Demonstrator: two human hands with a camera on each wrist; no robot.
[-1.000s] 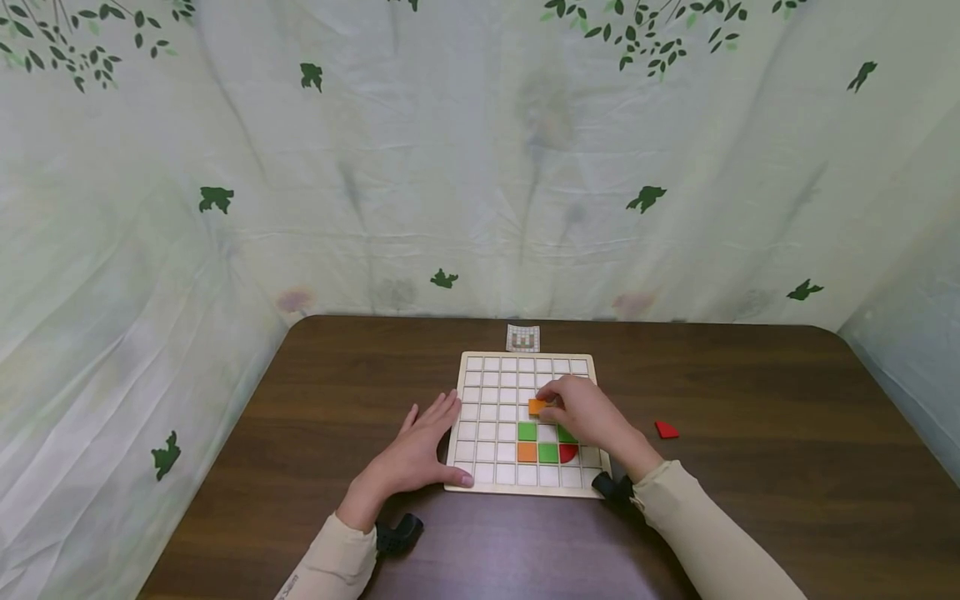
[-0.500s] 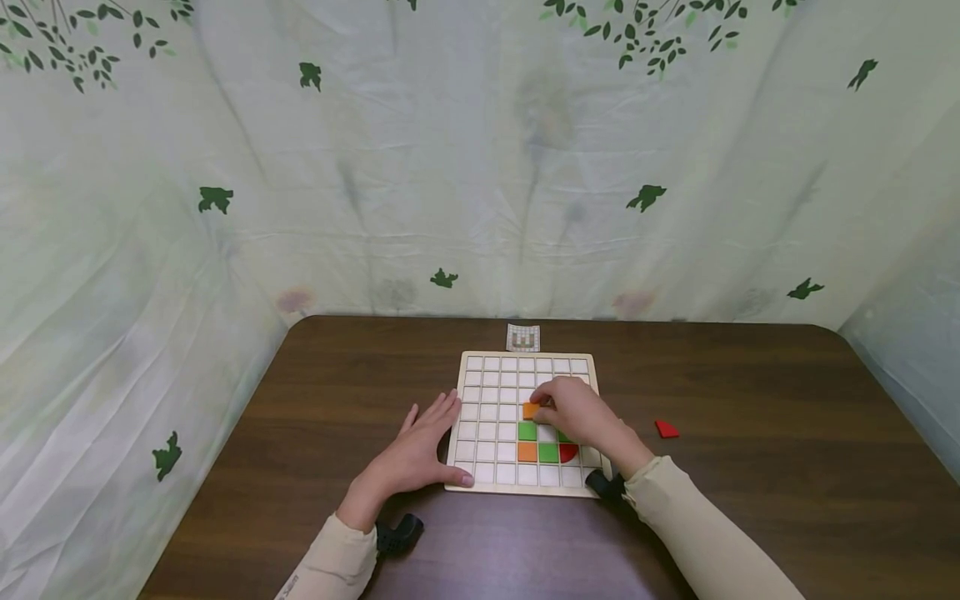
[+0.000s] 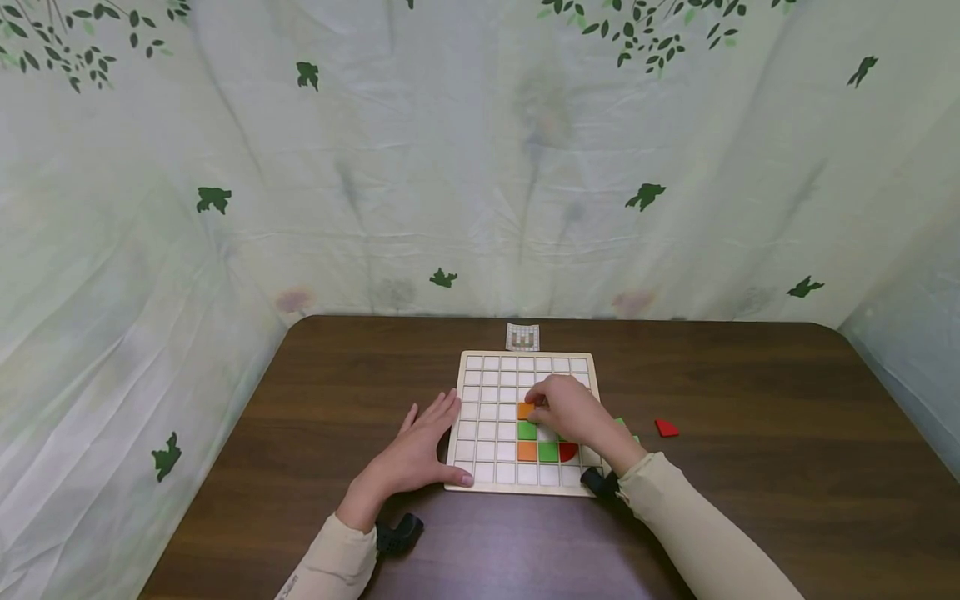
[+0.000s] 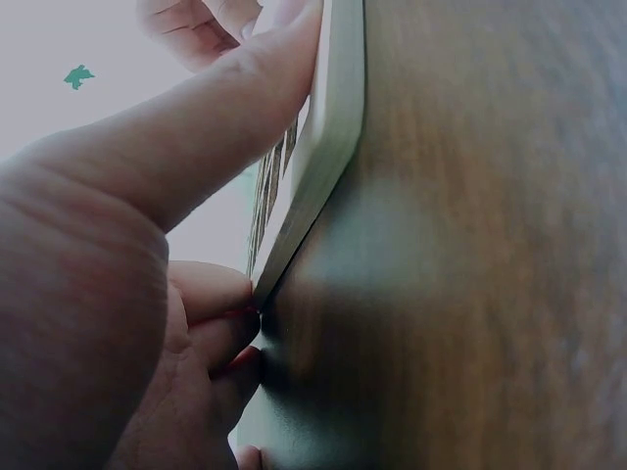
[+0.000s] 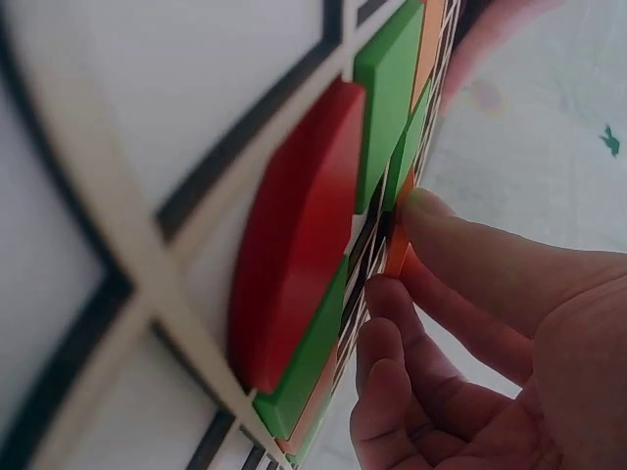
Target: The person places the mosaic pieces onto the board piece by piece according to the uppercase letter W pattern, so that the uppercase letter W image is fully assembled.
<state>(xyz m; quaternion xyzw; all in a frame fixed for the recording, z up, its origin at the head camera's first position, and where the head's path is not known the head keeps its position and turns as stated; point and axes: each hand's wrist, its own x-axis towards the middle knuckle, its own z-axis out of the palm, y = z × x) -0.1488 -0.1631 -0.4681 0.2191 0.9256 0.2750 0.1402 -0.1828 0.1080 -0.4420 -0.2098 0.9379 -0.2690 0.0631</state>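
My right hand [image 3: 576,410] pinches an orange square tile [image 3: 526,411] between thumb and fingers, at a cell of the white gridded board [image 3: 486,412]. Directly below it on the board lies a green square tile [image 3: 527,431], then another orange tile [image 3: 527,451]. To their right are a second green tile [image 3: 548,452] and a red tile with a curved edge [image 3: 567,452], seen closer as a raised red piece [image 5: 304,225] in the right wrist view. My left hand [image 3: 412,457] lies along the board's left edge, its fingers extended, its thumb [image 4: 235,108] on the front corner.
A red piece [image 3: 666,428] with a curved side lies on the brown table [image 3: 750,400], right of the board. Green bits [image 3: 619,421] show beside my right wrist, mostly hidden. Behind the board lies a small printed card [image 3: 522,337]. A patterned white curtain [image 3: 480,167] hangs behind.
My right hand has shifted slightly left with the orange tile, which now lines up with the column above the green tile. The left hand stays put. Green bits have come into view beside the right wrist.
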